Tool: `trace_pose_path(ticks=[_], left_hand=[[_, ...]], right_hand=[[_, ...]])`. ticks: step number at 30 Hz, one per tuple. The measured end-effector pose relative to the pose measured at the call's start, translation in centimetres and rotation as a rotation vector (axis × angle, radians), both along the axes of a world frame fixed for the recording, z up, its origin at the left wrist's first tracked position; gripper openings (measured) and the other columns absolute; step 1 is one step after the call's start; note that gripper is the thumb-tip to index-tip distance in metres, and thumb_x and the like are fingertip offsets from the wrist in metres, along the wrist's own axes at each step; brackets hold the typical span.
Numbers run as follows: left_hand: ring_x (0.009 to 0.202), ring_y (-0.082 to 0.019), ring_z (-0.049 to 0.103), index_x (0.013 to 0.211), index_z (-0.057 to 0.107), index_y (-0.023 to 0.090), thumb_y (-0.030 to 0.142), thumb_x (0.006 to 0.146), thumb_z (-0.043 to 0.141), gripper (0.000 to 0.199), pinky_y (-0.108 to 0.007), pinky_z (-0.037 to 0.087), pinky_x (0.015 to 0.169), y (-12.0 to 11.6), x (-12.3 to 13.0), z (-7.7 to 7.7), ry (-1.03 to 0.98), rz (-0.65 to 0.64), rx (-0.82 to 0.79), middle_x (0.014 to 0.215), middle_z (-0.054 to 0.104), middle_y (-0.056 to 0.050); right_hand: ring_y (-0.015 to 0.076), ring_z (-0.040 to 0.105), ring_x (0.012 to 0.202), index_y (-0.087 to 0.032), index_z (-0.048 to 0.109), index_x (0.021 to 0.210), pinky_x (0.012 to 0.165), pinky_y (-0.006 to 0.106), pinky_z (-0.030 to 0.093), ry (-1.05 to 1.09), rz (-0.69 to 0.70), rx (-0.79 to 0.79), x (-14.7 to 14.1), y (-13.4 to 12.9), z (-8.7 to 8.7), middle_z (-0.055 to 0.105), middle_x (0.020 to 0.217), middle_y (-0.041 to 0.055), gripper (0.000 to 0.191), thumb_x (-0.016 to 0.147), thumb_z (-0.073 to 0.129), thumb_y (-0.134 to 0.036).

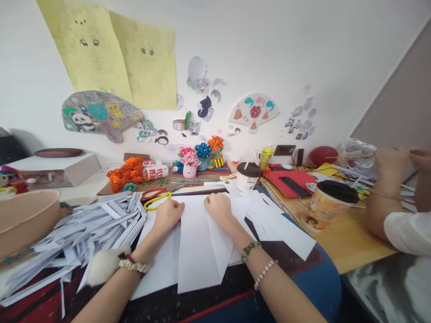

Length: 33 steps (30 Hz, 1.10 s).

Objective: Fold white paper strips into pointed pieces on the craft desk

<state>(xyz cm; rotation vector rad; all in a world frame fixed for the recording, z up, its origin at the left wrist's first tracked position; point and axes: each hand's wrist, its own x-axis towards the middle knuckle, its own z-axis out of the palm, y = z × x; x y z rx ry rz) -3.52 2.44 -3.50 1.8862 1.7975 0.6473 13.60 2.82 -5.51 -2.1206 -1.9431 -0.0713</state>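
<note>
A white sheet of paper [196, 251] with a fold line lies on other white sheets at the middle of the dark table. My left hand [169, 214] is closed at the sheet's upper left edge, its fingertips curled at the paper. At the upper right part of the same sheet, my right hand [218, 207] is closed too, knuckles up. Whether either hand pinches the paper is hard to make out. Yellow-handled scissors [156, 202] lie just beyond my left hand. A heap of folded white paper strips [97, 224] spreads to the left.
A white cup [247, 181] with a dark lid stands behind the sheets. Farther right are a patterned cup [328, 208], a phone [295, 187] on a red folder and another person's arms [382, 193]. A beige basin [28, 220] sits at the left, with craft flowers [204, 152] at the back.
</note>
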Motion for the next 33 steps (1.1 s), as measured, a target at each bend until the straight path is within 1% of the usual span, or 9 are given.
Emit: trace_pose_path(ticks=[3, 8, 13, 18, 24, 26, 28, 30, 33], left_hand=[[0.044, -0.016, 0.051, 0.038, 0.046, 0.021, 0.03, 0.081, 0.048, 0.044, -0.027, 0.038, 0.061, -0.1, -0.1, 0.0, -0.002, -0.008, -0.026, 0.033, 0.047, 0.0], [0.038, -0.015, 0.049, 0.039, 0.047, 0.021, 0.03, 0.082, 0.047, 0.044, -0.026, 0.04, 0.057, -0.3, -0.1, -0.1, -0.019, -0.027, -0.075, 0.035, 0.051, 0.001], [0.036, -0.015, 0.049, 0.041, 0.045, 0.021, 0.03, 0.083, 0.046, 0.044, -0.026, 0.041, 0.053, -0.7, -0.1, 0.0, -0.045, -0.045, -0.072, 0.035, 0.051, 0.001], [0.035, -0.014, 0.047, 0.04, 0.044, 0.021, 0.029, 0.085, 0.046, 0.046, -0.027, 0.042, 0.057, -1.1, -0.1, 0.3, -0.051, -0.077, -0.048, 0.033, 0.049, 0.002], [0.038, -0.013, 0.047, 0.039, 0.045, 0.02, 0.032, 0.086, 0.047, 0.049, -0.026, 0.042, 0.061, -1.1, -0.1, 0.1, -0.05, -0.057, -0.042, 0.034, 0.048, 0.001], [0.038, -0.013, 0.048, 0.04, 0.048, 0.019, 0.037, 0.088, 0.046, 0.051, -0.026, 0.042, 0.058, -1.0, -0.2, 0.1, -0.061, -0.045, -0.077, 0.035, 0.05, -0.001], [0.037, -0.013, 0.048, 0.043, 0.053, 0.018, 0.04, 0.088, 0.045, 0.051, -0.025, 0.04, 0.05, -1.0, -0.2, 0.0, -0.083, -0.043, -0.142, 0.038, 0.053, -0.002], [0.035, -0.011, 0.047, 0.046, 0.057, 0.016, 0.039, 0.087, 0.047, 0.048, -0.024, 0.037, 0.045, -1.0, -0.3, 0.0, -0.107, -0.045, -0.202, 0.039, 0.055, -0.002], [0.033, -0.009, 0.043, 0.049, 0.059, 0.015, 0.034, 0.085, 0.052, 0.041, -0.022, 0.034, 0.042, -1.2, -0.5, 0.2, -0.14, -0.054, -0.249, 0.037, 0.052, 0.001]], right_hand=[[0.0236, 0.069, 0.089, -0.013, 0.074, 0.092, 0.073, 0.029, 0.045, -0.006, 0.004, -0.003, 0.1, 0.0, -0.2, 0.074, 0.093, 0.0157, 0.034, 0.093, 0.042, -0.025], [0.024, 0.07, 0.087, -0.013, 0.074, 0.094, 0.072, 0.029, 0.045, -0.015, -0.016, -0.009, 0.1, 0.2, -0.4, 0.073, 0.094, 0.0166, 0.036, 0.094, 0.041, -0.026], [0.0244, 0.07, 0.086, -0.014, 0.074, 0.094, 0.071, 0.03, 0.045, -0.03, -0.017, -0.007, 0.0, 0.2, -0.5, 0.073, 0.095, 0.0162, 0.036, 0.095, 0.04, -0.026], [0.0232, 0.069, 0.086, -0.011, 0.073, 0.096, 0.073, 0.029, 0.045, -0.044, -0.022, -0.01, -0.2, 0.1, -0.5, 0.072, 0.094, 0.0187, 0.034, 0.095, 0.043, -0.027], [0.0238, 0.069, 0.085, -0.013, 0.074, 0.094, 0.072, 0.03, 0.045, -0.04, -0.022, -0.004, -0.2, 0.1, -0.7, 0.072, 0.094, 0.0165, 0.037, 0.095, 0.039, -0.026], [0.0243, 0.069, 0.086, -0.013, 0.074, 0.093, 0.072, 0.03, 0.045, -0.035, -0.018, -0.005, -0.2, 0.2, -0.7, 0.072, 0.093, 0.0163, 0.037, 0.095, 0.039, -0.025], [0.0246, 0.069, 0.086, -0.013, 0.074, 0.093, 0.072, 0.031, 0.044, -0.031, -0.014, -0.012, -0.1, 0.2, -0.7, 0.072, 0.093, 0.0165, 0.038, 0.095, 0.038, -0.025], [0.0244, 0.068, 0.086, -0.013, 0.073, 0.093, 0.072, 0.03, 0.044, -0.028, -0.002, -0.025, 0.0, 0.0, -0.8, 0.072, 0.093, 0.0162, 0.038, 0.096, 0.038, -0.027], [0.0232, 0.068, 0.088, -0.014, 0.072, 0.097, 0.072, 0.029, 0.044, -0.025, 0.023, -0.037, 0.0, -0.6, -0.8, 0.072, 0.095, 0.015, 0.038, 0.098, 0.038, -0.031]])
